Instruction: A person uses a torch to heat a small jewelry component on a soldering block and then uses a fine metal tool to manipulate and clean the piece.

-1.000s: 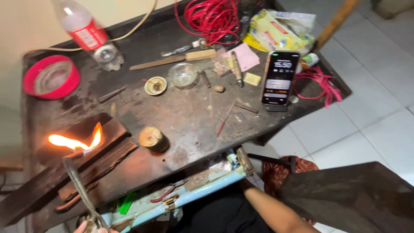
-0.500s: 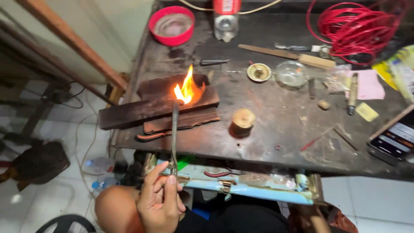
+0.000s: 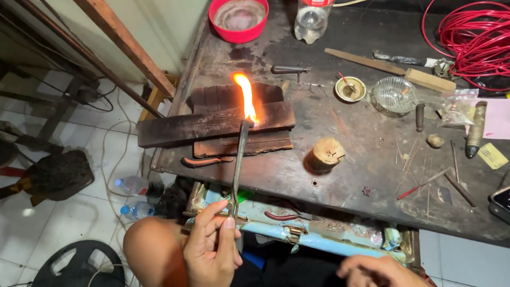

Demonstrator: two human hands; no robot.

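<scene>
Fingers (image 3: pixel 220 226) of the left hand (image 3: pixel 211 250) pinch the near end of a long metal torch (image 3: pixel 237 165), thumb and forefinger closed around the thin stem just above the person's bare knee (image 3: pixel 151 250). The torch runs away from the hand, up over the near edge of the dark workbench (image 3: pixel 329 180), and its tip burns with a tall orange flame (image 3: pixel 247 98) over a stack of charred wooden blocks (image 3: pixel 218 125). The right hand (image 3: pixel 380 271) sits low at the bottom edge of the view, only partly seen; whether it holds anything cannot be told.

Just beside the blocks, to the right, stands a short round wooden stump (image 3: pixel 325 154). Beyond lie a small brass dish (image 3: pixel 350 89) and a glass bowl (image 3: pixel 393 94). At the far edge stand a red bowl (image 3: pixel 238 18) and a plastic bottle (image 3: pixel 311 21); a coil of red wire (image 3: pixel 473 42) fills the far right corner.
</scene>
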